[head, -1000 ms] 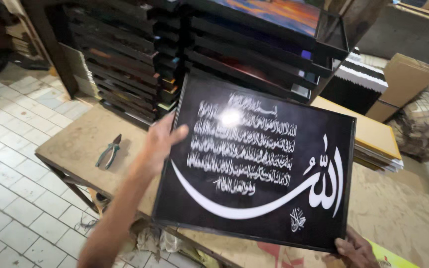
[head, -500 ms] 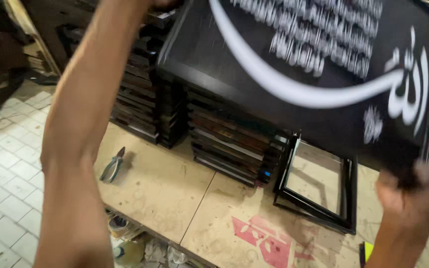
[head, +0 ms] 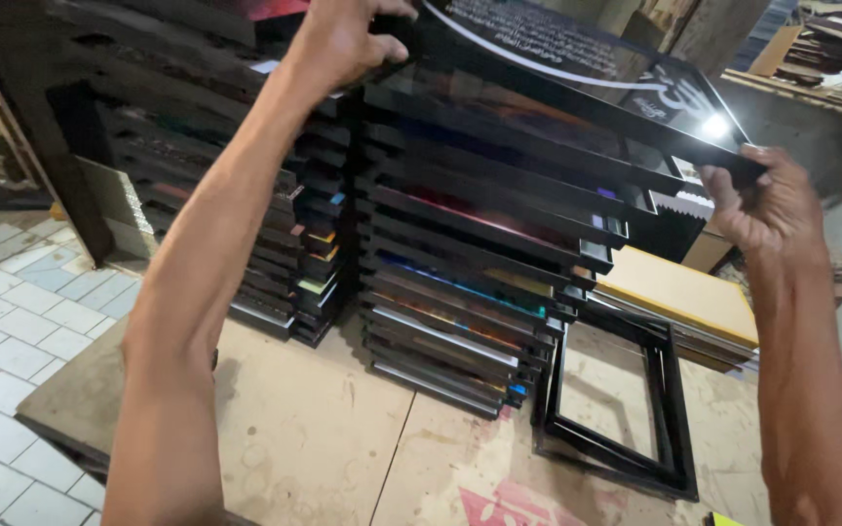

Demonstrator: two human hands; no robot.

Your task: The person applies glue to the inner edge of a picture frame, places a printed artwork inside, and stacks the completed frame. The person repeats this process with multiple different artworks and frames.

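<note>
I hold a black framed picture [head: 577,73] with white script on it, tilted almost flat above a tall stack of black frames [head: 470,263]. My left hand [head: 343,39] grips its left edge at the top of the view. Over at the right, my right hand [head: 767,200] grips the frame's near right corner. The picture's far edge runs out of view at the top.
A second stack of frames [head: 275,244] stands to the left on the wooden worktable [head: 314,429]. An empty black frame [head: 621,409] leans against the stack's right side. Yellow boards [head: 679,292] lie behind it. White floor tiles [head: 2,321] lie to the left.
Both hands lifted the framed picture from low over the table up to the top of the frame stack, and it now lies flatter. The view swung toward the stacks.
</note>
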